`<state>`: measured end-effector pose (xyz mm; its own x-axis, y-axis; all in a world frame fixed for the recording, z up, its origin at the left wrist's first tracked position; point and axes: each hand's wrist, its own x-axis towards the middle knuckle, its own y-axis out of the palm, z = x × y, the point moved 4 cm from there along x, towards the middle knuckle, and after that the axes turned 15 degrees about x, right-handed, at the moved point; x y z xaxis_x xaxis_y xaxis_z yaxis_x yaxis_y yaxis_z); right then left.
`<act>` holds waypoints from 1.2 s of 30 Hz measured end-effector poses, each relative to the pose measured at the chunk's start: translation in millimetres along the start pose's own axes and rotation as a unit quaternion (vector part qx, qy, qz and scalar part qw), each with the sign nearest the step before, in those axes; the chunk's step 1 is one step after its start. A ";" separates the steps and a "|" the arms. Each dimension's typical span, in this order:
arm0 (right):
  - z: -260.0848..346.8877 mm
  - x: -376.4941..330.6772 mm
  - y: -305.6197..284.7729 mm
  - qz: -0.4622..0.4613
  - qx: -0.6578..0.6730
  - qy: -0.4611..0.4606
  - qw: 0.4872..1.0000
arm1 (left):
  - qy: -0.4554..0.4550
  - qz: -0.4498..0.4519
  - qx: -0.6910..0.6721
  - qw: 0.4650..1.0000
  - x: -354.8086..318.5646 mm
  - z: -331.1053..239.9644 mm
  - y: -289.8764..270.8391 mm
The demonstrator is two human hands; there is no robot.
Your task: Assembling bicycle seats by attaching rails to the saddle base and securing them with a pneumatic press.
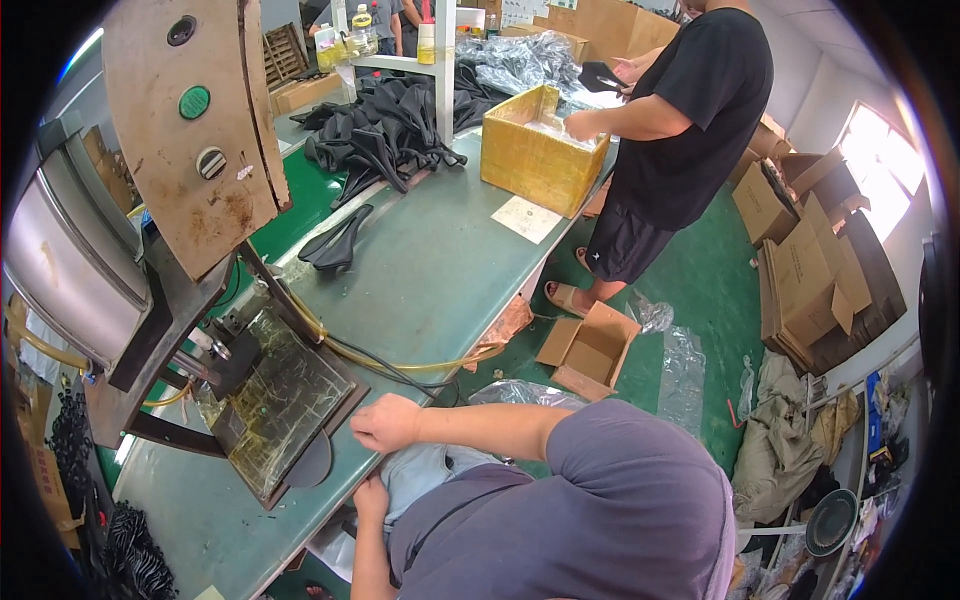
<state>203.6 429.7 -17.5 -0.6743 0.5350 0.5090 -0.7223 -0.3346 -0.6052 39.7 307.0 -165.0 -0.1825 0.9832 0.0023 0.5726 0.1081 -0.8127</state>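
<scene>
Workshop floor, green, cartons stacked at 3 o'clock. We see a long green bench (430,270) running from 7 toward 1 o'clock. Press machine (150,170) dominates the 9–11 o'clock side, rusty panel with round buttons on top. Co-worker in a black shirt (690,110) stands at 1 o'clock, both hands at a yellow carton (535,150). Heap of black saddles (390,125) at 12 o'clock, beyond the white post.

Press plate (280,400) sits at 8 o'clock, scratched and glossy, tilted toward us; yellow hose (400,362) and black cable trail off it toward centre. Dark flat piece (310,468) pokes out at the plate's lower edge, partly covered, shape unclear. One lone saddle (338,245) lies on the bench at 10 o'clock, well apart from the plate.

Our right hand (385,422) is at 6 o'clock, knuckles curled into a loose fist at the plate's near corner, touching or just beside it; grasping nothing we can make out. Left hand (370,497) is lower, at the bench edge beside the dark piece; fingers hidden, can't tell whether it grips.

Progress call: one piece at the plate, the heap upstream not yet through, packing running downstream. Mid-batch, most left.
</scene>
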 end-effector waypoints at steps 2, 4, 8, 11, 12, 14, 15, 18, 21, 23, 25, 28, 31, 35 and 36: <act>2.9 5.5 5.2 0.007 0.000 -0.011 1.000 | -0.077 -0.013 -0.059 0.995 8.5 40.6 24.0; -2.7 -0.7 2.3 0.001 -0.008 -0.003 1.000 | -0.212 0.026 -0.222 0.951 11.9 29.6 27.4; 1.9 3.5 1.2 0.001 -0.005 -0.003 1.000 | -0.236 0.031 -0.299 0.924 30.0 67.8 64.1; 8.5 9.0 3.0 0.010 0.005 -0.010 1.000 | -0.267 0.057 -0.353 0.895 34.4 107.1 82.3; 5.3 6.7 0.9 0.004 0.011 -0.009 1.000 | -0.240 0.074 -0.305 0.919 31.8 99.0 78.7; 3.4 5.3 -1.1 0.009 0.012 0.006 1.000 | -0.188 0.103 -0.206 0.955 25.5 76.7 66.6; 1.5 4.1 -2.5 0.013 0.012 0.017 1.000 | -0.159 0.118 -0.155 0.968 20.3 61.3 60.7; -2.6 2.0 -2.3 0.017 0.012 0.029 0.999 | -0.071 0.154 -0.002 0.985 23.1 9.5 28.2; -1.6 5.4 1.6 0.020 0.018 0.022 0.999 | -0.030 0.181 0.048 0.982 18.6 0.4 17.0; -3.3 3.7 -0.4 0.024 0.020 0.029 0.999 | -0.030 0.161 0.058 0.985 16.0 -15.2 5.5; -3.5 6.6 2.0 0.031 0.025 0.031 0.999 | -0.019 0.102 0.031 0.994 11.3 -11.3 4.0; -3.5 7.2 2.6 0.031 0.031 0.025 0.999 | -0.011 0.074 0.005 0.997 8.7 -9.3 -1.6; -2.4 8.5 0.7 0.023 0.023 0.022 0.999 | -0.017 0.031 -0.028 0.999 3.1 -12.5 -7.0; -0.6 9.1 -1.7 0.019 0.021 0.026 0.999 | -0.047 0.001 -0.049 0.998 0.8 -11.5 -8.8; -0.7 8.9 -2.1 0.023 0.021 0.029 0.999 | -0.048 0.002 -0.049 0.998 0.7 -8.1 -7.6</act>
<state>199.2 435.7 -12.1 -0.6971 0.5630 0.4440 -0.6979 -0.3909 -0.6001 41.8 308.0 -154.1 -0.2530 0.9656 -0.0600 0.6483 0.1231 -0.7513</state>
